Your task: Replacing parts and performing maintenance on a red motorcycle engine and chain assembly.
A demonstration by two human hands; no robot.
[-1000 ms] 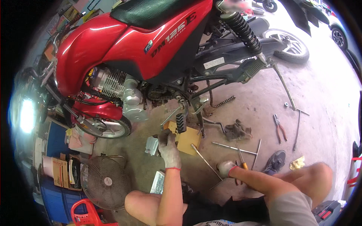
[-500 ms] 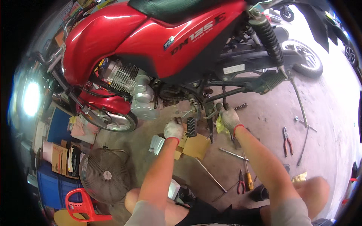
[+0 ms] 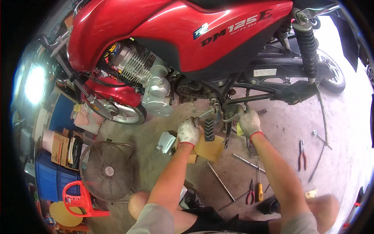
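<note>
A red motorcycle (image 3: 171,35) stands across the view with its engine (image 3: 156,91) bared. My left hand (image 3: 188,132), in a white knit glove, is closed around the near end of a slim silver bar (image 3: 203,114), left of the black rubber footpeg (image 3: 209,130). The bar's far end reaches the metalwork above the peg; whether it is a lever or a tool I cannot tell. To the right of the peg, my gloved right hand (image 3: 249,121) has its fingers curled at the dark stand bracket below the frame. What it grips is hidden by the fingers.
On the floor lie a T-handle wrench (image 3: 220,182), a silver rod (image 3: 248,162), a yellow-handled screwdriver (image 3: 260,192), red-handled pliers (image 3: 250,195) and another pair of pliers (image 3: 302,156). Cardboard (image 3: 206,149) lies below the peg. A fan (image 3: 107,171) and red plastic chair (image 3: 80,201) stand left.
The view has shifted, so the motorcycle appears higher and further right. Both hands stay at the same places beside the footpeg, with their fingers still closed.
</note>
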